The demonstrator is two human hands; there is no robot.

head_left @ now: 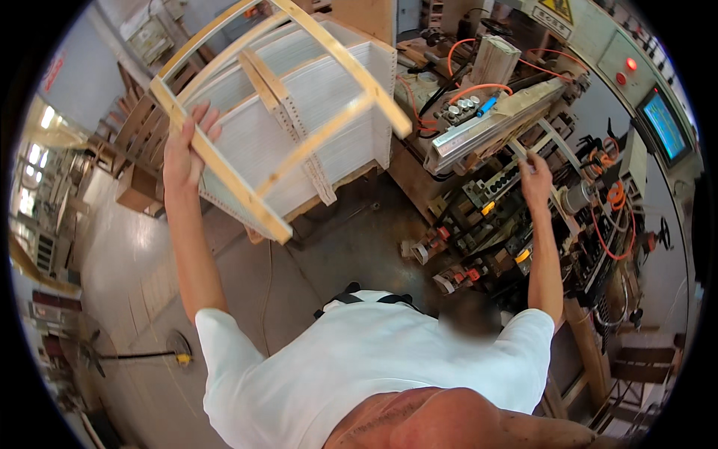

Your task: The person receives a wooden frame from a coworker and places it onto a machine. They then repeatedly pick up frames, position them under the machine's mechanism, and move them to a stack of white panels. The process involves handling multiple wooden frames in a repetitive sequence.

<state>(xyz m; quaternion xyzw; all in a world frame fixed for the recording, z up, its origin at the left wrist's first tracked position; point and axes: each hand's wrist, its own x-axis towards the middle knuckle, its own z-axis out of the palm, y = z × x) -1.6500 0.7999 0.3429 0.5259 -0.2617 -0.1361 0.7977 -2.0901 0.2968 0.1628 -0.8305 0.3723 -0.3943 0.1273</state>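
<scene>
My left hand [185, 153], raised at the left, is wrapped around one long rail of a light wooden frame [221, 173]. The frame has two long rails joined by crosspieces and is held tilted in the air, in front of a stack of white boards. My right hand [535, 179] reaches into a machine at the right, its fingers curled together beside the end of a pale bar [517, 147]. Whether those fingers grip the bar or another small part is hard to make out. Just above lies the machine's long metal beam [479, 131].
The stack of white boards [336, 97] stands ahead, with perforated strips across it. Red-handled clamps [465, 277] and orange hoses [624, 247] line the machine. A control panel with a lit screen [664, 126] is at the far right. A round-based stand [179, 348] sits on the floor, left.
</scene>
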